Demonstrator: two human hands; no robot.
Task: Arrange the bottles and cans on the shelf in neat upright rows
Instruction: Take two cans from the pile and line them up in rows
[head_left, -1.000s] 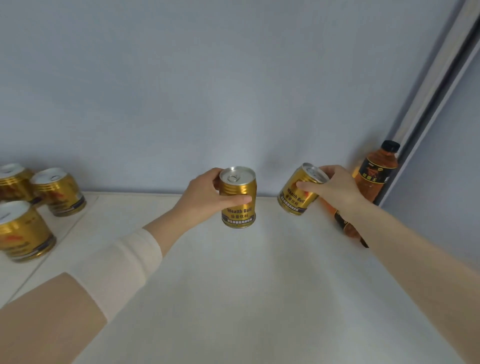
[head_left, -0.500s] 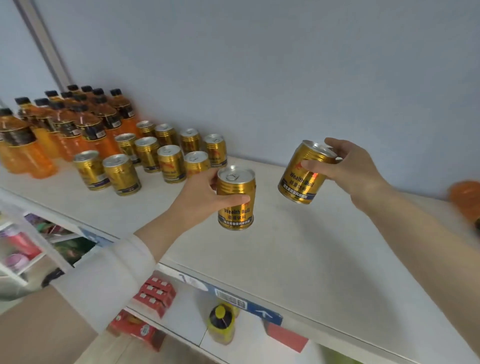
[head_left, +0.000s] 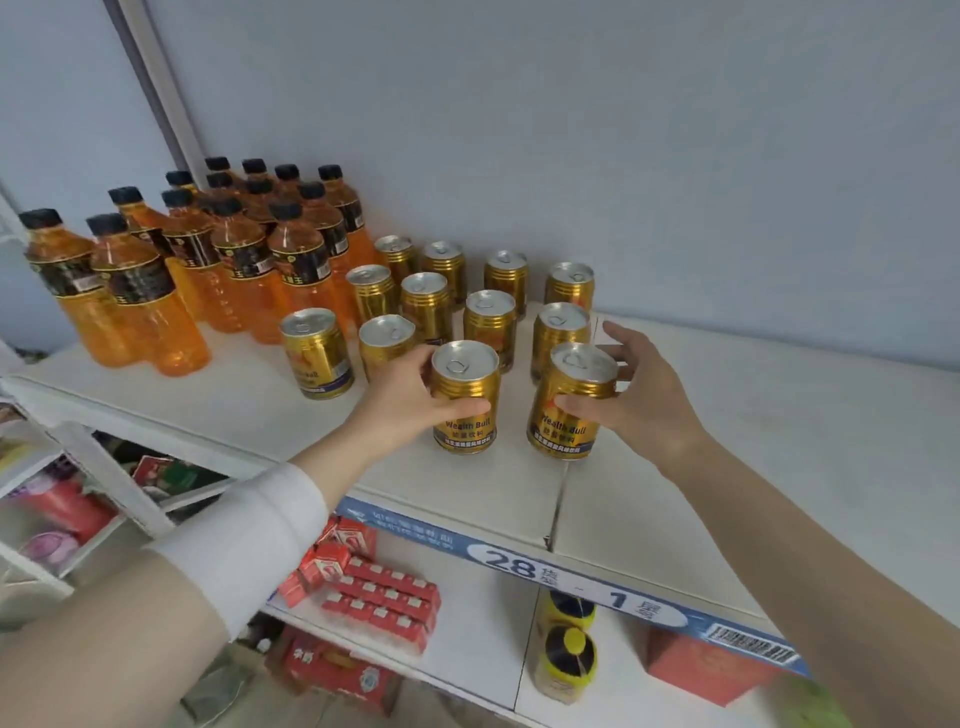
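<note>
Behind held cans (head_left: 466, 436), gold can rows (head_left: 488, 325) close by — orange bottles (head_left: 244, 254) left

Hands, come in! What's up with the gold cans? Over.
Left hand grips left can, right hand grips right can. Both on shelf, ahead of can rows. Nothing blocking.

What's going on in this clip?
A person is stocking a shop shelf. The left hand grips the left can and the right hand grips the right can, both at the front of a block of upright gold cans. Orange bottles stand in rows further left. Both held cans look set down, not yet released.
</note>
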